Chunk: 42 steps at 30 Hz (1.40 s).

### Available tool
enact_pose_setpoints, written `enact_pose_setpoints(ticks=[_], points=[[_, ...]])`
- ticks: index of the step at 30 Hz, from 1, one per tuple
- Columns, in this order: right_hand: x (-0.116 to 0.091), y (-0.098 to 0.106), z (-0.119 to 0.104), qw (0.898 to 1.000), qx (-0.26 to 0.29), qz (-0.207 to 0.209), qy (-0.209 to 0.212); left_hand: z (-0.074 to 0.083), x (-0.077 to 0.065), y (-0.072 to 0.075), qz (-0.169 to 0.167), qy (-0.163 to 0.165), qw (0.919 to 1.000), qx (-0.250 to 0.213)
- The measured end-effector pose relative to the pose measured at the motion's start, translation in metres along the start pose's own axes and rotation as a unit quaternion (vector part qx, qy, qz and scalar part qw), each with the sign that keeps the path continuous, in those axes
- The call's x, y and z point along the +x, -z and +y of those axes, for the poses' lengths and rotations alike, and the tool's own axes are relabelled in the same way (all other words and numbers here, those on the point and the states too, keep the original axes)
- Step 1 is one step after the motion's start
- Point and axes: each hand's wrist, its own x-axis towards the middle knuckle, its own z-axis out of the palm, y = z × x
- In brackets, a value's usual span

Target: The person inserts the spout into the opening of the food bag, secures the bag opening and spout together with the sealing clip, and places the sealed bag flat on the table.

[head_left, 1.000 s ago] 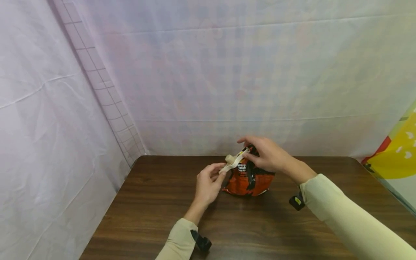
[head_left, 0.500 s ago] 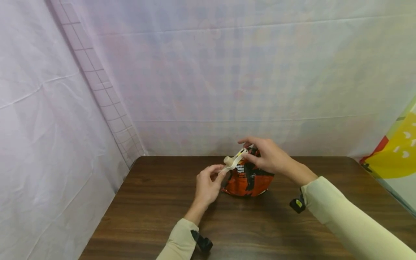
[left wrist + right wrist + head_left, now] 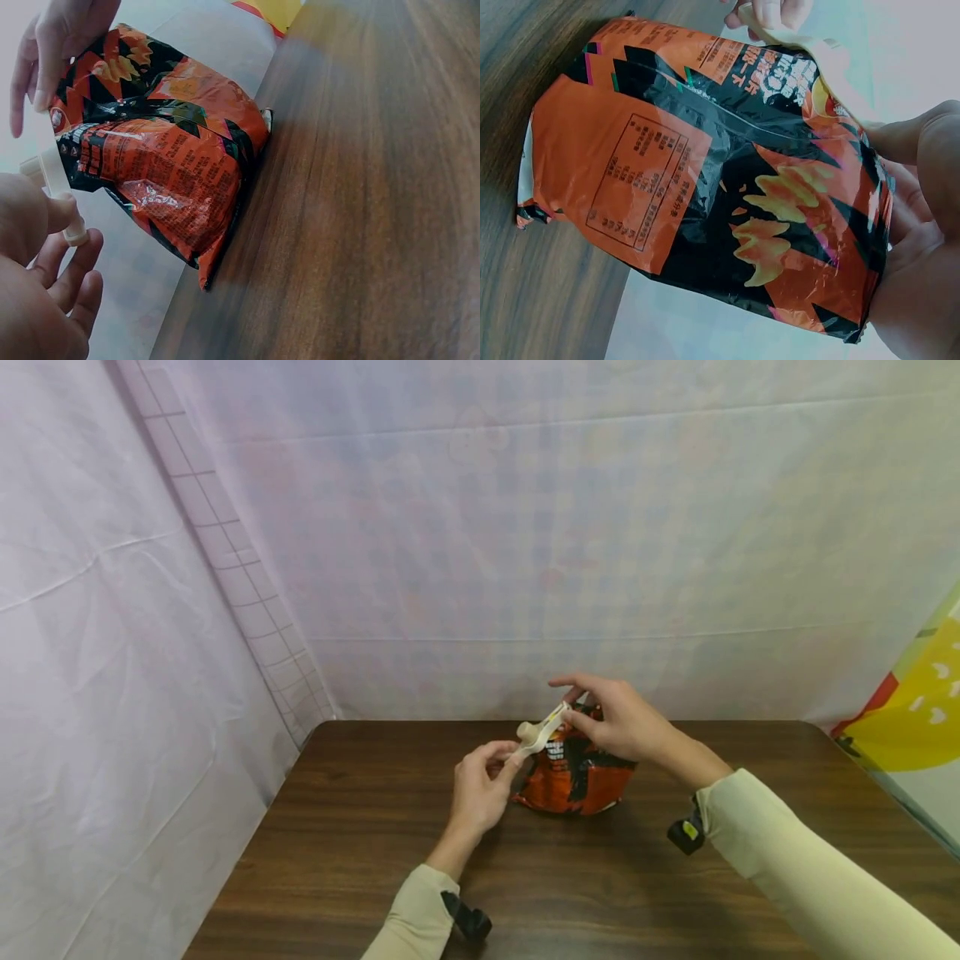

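An orange and black snack bag (image 3: 585, 781) stands on the wooden table, its printed back and chip pictures showing in the right wrist view. Along its top edge lies a cream-coloured bag clip (image 3: 538, 739) with a round knob-like spout on it. My left hand (image 3: 478, 789) pinches the near-left end of the clip between thumb and fingers. At the clip's other end, my right hand (image 3: 626, 720) has its thumb against the clip and its fingers behind the bag's top corner. In the left wrist view the clip (image 3: 56, 172) runs along the bag's mouth.
The brown wooden table (image 3: 360, 860) reaches back to a pale cloth curtain (image 3: 525, 552). Another white sheet (image 3: 97, 693) hangs at the left. At the far right is a yellow and red patterned cloth (image 3: 915, 718).
Both hands stay almost where they were. The clip's right end has shifted slightly to the left, and the top of the bag beside the right hand has changed shape a little.
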Motion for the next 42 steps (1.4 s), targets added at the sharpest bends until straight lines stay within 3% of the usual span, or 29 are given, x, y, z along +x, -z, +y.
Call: enact_pose_setpoints(ticks=[36, 42], points=[[0.0010, 0.0001, -0.0008, 0.998, 0.052, -0.004, -0.042, 0.0016, -0.0054, -0.0009, -0.009, 0.001, 0.9998, 0.018], [0.0017, -0.0002, 0.0018, 0.995, 0.083, -0.005, -0.053, -0.0004, -0.0051, 0.0004, -0.014, -0.002, 0.9998, 0.014]])
